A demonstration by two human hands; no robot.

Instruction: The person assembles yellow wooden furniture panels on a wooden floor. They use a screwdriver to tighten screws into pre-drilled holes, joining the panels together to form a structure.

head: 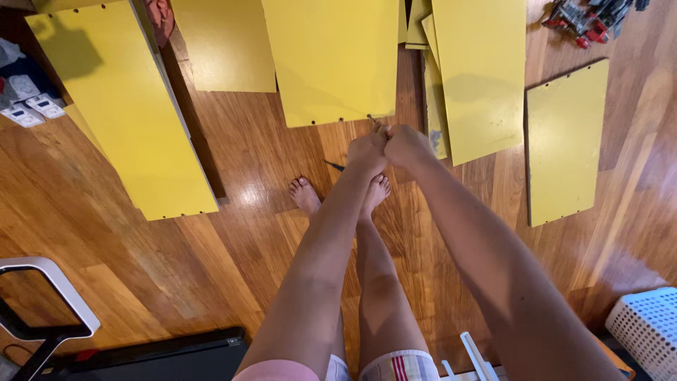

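Two bare arms run from 6 o'clock up toward frame centre, seen from the head camera. Nearest, at 6 o'clock: striped shorts hem (399,367), bare legs, two feet (305,195) on the wooden floor (176,268). At 8 o'clock, a grey-white looped frame (42,296) on a dark base; at 4 o'clock, corner of a white lattice basket (645,328).

Centre: left hand (367,151) and right hand (407,144) pressed together, knuckles touching, both clenched into fists. A thin small item (371,121) pokes out just above them at 12 o'clock of the fists; too small to tell what it is, or which hand pinches it. It sits right at the lower edge of the middle yellow panel (331,60), near that panel's right corner. A small dark object (334,166) lies on the floor just at 9 o'clock of the left hand.

Farther out: long yellow panel (127,106) at 10 o'clock, slanted; another yellow panel (226,46) at 11 o'clock; tall yellow panel (483,77) at 1 o'clock, overlapping thinner yellow pieces; separate yellow panel (566,141) at 3 o'clock, well apart from the hands. Far corners: red-and-grey tool clutter (585,17) at 1 o'clock, white devices (32,106) at 10 o'clock.
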